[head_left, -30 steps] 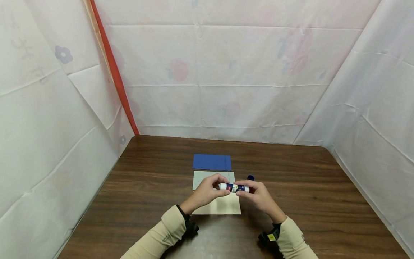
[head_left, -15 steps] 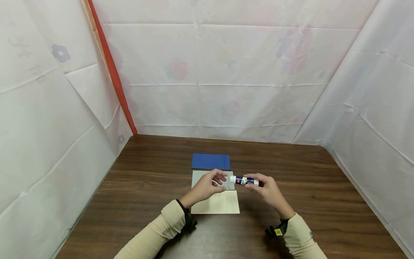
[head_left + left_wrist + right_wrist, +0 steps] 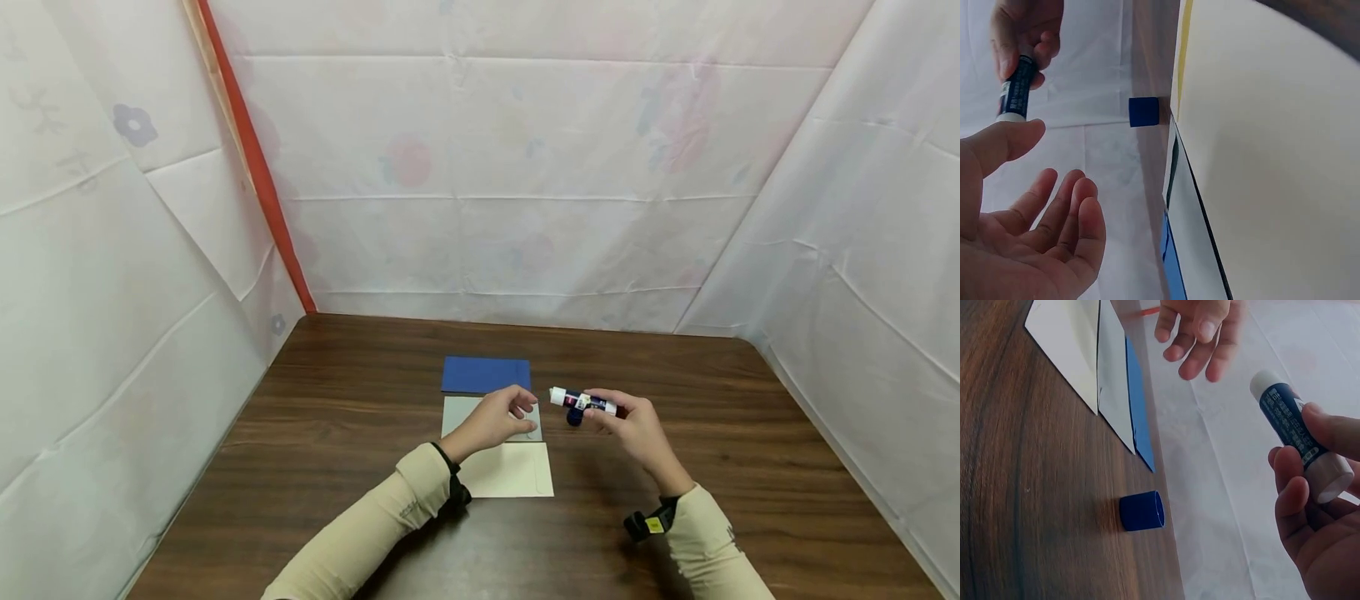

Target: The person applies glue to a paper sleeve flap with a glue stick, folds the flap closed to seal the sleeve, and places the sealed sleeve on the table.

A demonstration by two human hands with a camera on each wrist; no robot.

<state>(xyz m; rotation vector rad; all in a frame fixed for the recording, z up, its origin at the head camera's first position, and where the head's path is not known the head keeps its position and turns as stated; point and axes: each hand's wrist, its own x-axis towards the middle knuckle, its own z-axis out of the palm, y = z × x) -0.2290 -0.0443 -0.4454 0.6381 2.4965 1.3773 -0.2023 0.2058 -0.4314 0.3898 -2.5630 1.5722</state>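
My right hand (image 3: 636, 433) pinches an uncapped glue stick (image 3: 573, 400) between thumb and fingers, its white end pointing left. The stick's dark blue label (image 3: 1288, 415) shows in the right wrist view. My left hand (image 3: 497, 423) is raised over the grey envelope (image 3: 455, 410) with relaxed, bent fingers and nothing in them; in the left wrist view its thumb overlaps the stick's white end. Below the glue stick, the dark blue cap (image 3: 1141, 511) stands on the table. A cream envelope (image 3: 517, 471) lies nearest me, and a blue envelope (image 3: 483, 374) lies farthest.
The three envelopes form a column on the brown wooden table (image 3: 360, 367), flaps toward the right. White patterned sheets (image 3: 480, 167) hang behind the table and along both sides. A red strip (image 3: 262, 179) runs down the back left corner.
Both hands held the glue stick at first. The left hand has let go of it, and the right hand has carried it right and away from me, tilting it over the cap.
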